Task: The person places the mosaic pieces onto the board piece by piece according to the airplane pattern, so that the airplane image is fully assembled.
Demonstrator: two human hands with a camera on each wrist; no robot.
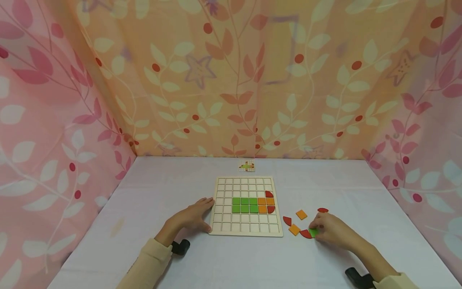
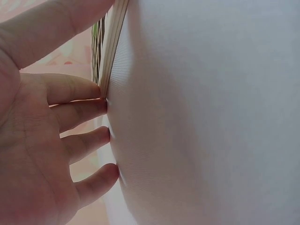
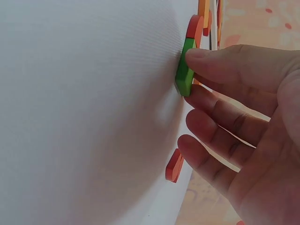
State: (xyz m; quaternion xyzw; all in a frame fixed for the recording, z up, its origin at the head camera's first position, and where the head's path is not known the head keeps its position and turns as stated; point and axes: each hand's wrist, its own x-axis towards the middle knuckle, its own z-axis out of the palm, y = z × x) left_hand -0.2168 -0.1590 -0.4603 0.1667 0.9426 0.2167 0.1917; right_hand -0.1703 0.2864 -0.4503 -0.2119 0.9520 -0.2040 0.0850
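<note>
My left hand rests along the left edge of a wooden grid board, fingers extended and thumb by its lower left corner. In the left wrist view, the fingertips come right to the board's side and the cloth. On the board sit several green square tiles, three orange squares and two red quarter-round tiles. To the right of the board, my right hand pinches a green tile between thumb and fingers, low over the cloth, beside a red quarter-round tile.
Two loose orange squares and another red quarter-round tile lie between board and right hand. One more red tile lies just beyond that hand. A small pattern card lies behind the board. Patterned curtains border the white-covered table.
</note>
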